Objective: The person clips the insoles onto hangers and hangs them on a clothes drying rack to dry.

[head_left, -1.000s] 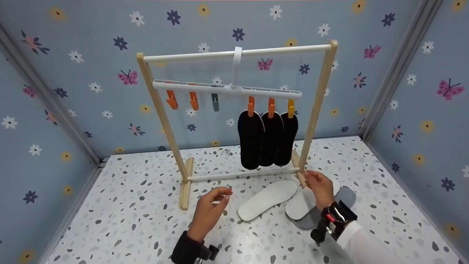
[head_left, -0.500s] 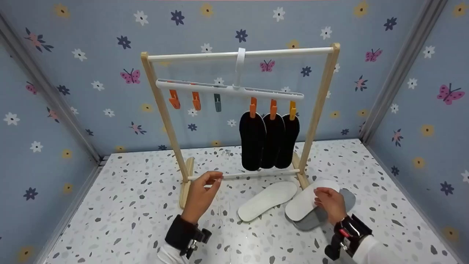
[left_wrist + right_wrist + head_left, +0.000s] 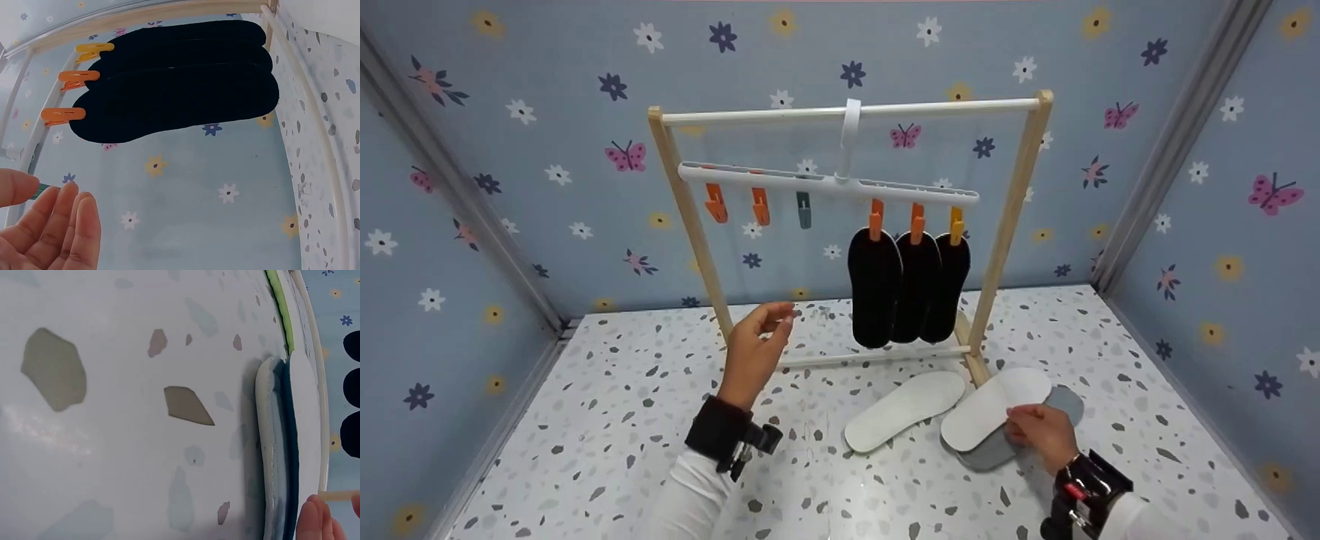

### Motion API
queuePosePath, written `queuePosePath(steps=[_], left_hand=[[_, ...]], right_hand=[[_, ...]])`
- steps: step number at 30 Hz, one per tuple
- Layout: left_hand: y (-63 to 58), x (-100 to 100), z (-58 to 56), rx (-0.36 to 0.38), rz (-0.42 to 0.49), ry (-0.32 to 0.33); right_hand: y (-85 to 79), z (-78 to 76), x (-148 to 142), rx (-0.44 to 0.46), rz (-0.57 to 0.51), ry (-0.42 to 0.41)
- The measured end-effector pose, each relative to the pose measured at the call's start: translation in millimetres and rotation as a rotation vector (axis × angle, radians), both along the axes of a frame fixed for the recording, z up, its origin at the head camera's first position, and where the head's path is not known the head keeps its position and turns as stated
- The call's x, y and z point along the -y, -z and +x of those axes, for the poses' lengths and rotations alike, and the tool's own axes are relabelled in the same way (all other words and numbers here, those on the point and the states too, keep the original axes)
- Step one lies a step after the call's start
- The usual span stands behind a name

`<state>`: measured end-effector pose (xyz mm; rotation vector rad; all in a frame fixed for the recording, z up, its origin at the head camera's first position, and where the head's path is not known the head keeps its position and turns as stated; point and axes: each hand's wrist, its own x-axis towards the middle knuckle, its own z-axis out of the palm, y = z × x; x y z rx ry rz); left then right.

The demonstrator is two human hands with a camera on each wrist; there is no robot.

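My left hand (image 3: 754, 349) is raised in front of the rack's left post, its thumb and fingers apart and nothing between them. In the left wrist view a green clothespin (image 3: 40, 191) shows behind those fingertips. My right hand (image 3: 1044, 433) hovers at the right edge of a white insole (image 3: 996, 409), which lies over a grey insole (image 3: 994, 452). Its thumb and fingers (image 3: 318, 520) stand apart in the right wrist view; whether they touch the insole I cannot tell. Another white insole (image 3: 904, 412) lies to the left. Several black insoles (image 3: 874, 289) hang from clothespins on the hanger's right half.
A white hanger (image 3: 780, 180) hangs tilted from the top bar of a wooden rack (image 3: 1005, 225). On its left half are two orange clothespins (image 3: 760, 206) and a green one, holding nothing. A low white bar (image 3: 877, 356) joins the rack's feet. Patterned walls enclose the speckled tabletop (image 3: 607, 450).
My left hand has risen and moved left, towards the rack's left post. My right hand has come down from the right foot of the rack to the insole's right edge.
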<state>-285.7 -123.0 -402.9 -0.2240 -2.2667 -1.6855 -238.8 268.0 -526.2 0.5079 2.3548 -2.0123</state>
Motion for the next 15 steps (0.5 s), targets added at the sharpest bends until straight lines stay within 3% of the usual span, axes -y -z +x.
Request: queuePosePath(steps=[8,15], left_hand=[[-15.7,-2,-22.8,0.005,0.011,-0.049],[-22.5,-3,-35.3,-0.009,0.011,-0.071]], right_hand=[[3.6,2.4,-1,0.095,-0.035,0.016],[3.8,2.7,-6,0.201,-0.236,0.065]])
